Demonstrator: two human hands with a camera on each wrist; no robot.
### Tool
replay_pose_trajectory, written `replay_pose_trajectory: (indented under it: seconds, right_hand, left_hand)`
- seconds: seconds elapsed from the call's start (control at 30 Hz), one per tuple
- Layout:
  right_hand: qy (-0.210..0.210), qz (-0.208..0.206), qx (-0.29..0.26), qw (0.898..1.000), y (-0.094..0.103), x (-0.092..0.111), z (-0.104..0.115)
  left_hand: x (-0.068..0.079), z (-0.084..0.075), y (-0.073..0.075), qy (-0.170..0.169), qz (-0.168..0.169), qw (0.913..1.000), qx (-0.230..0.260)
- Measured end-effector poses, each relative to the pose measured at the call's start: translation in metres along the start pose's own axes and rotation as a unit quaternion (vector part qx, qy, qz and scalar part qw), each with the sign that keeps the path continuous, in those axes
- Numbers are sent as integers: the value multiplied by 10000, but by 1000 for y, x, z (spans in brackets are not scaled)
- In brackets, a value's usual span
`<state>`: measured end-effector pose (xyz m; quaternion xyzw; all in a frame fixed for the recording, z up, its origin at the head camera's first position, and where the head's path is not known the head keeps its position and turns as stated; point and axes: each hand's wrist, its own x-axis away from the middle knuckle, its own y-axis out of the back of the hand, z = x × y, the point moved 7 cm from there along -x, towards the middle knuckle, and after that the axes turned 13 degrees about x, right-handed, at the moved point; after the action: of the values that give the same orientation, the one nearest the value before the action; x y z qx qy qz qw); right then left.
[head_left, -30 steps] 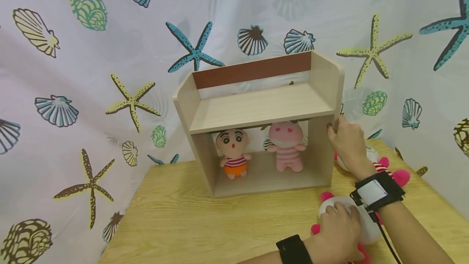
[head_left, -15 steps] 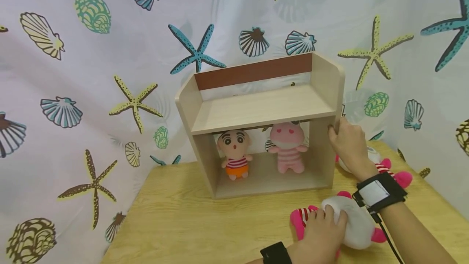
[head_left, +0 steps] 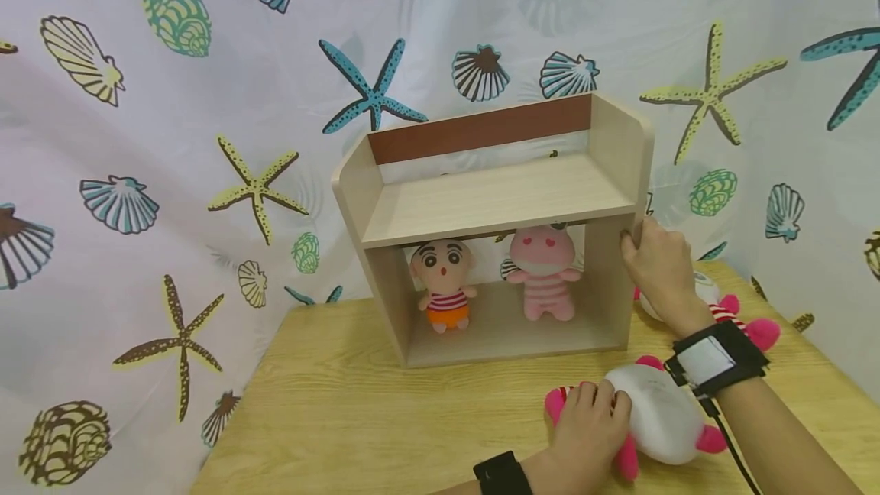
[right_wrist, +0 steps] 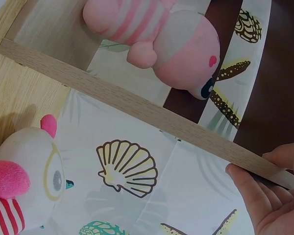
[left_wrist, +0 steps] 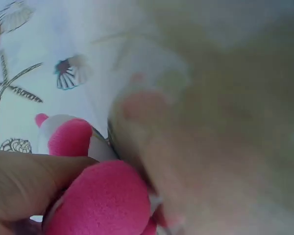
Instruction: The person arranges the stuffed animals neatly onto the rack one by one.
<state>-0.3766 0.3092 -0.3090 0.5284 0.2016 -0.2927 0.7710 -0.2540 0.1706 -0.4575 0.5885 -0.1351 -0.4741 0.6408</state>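
Note:
My right hand (head_left: 660,270) grips the right side panel of a light wooden two-tier shelf (head_left: 495,197). In the right wrist view the thumb and fingers (right_wrist: 255,196) lie on opposite faces of the panel's edge. Low in the head view, my left hand (head_left: 587,430) holds a white-headed plush toy (head_left: 663,415) by its striped body, against the table. Its head points right and its face is turned from view. The left wrist view has a pink limb (left_wrist: 105,200) of this toy beside the thumb; the other fingers are a blur.
On the lower tier sit a plush boy (head_left: 447,289) in orange shorts and a pink striped plush cow (head_left: 543,273). A second white plush toy (right_wrist: 24,166) lies right of the shelf, on the wooden table (head_left: 330,418). A patterned curtain (head_left: 172,212) hangs behind.
The left hand has shifted left and turned the plush toy, so its striped body swung from below its head to the left of it. The right hand keeps its hold on the shelf panel.

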Motion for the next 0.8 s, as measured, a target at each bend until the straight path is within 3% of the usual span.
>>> replay_pose_trajectory:
  seconds: [0.07, 0.3, 0.43, 0.57, 0.7, 0.8]
  right_hand:
    - [1, 31, -55, 10000, -1, 1, 0]
    - [2, 6, -91, 10000, -2, 4, 0]
    - [13, -8, -49, 10000, -2, 3, 0]
    - [26, 26, -18, 10000, -2, 2, -1]
    - [10, 53, -18, 10000, -2, 1, -2]
    - [3, 28, -20, 10000, -1, 0, -2]
  left_hand:
    - [0, 4, 2, -57, 171, 9998, 124]
    - [-2, 30, 17, 62, 133, 9996, 252]
    - [0, 47, 19, 178, 312, 9970, 688]
    - [3, 66, 29, 89, -98, 9904, 1379]
    - [4, 88, 45, -116, -670, 9745, 2137]
    - [5, 104, 56, -35, -985, 9609, 2588]
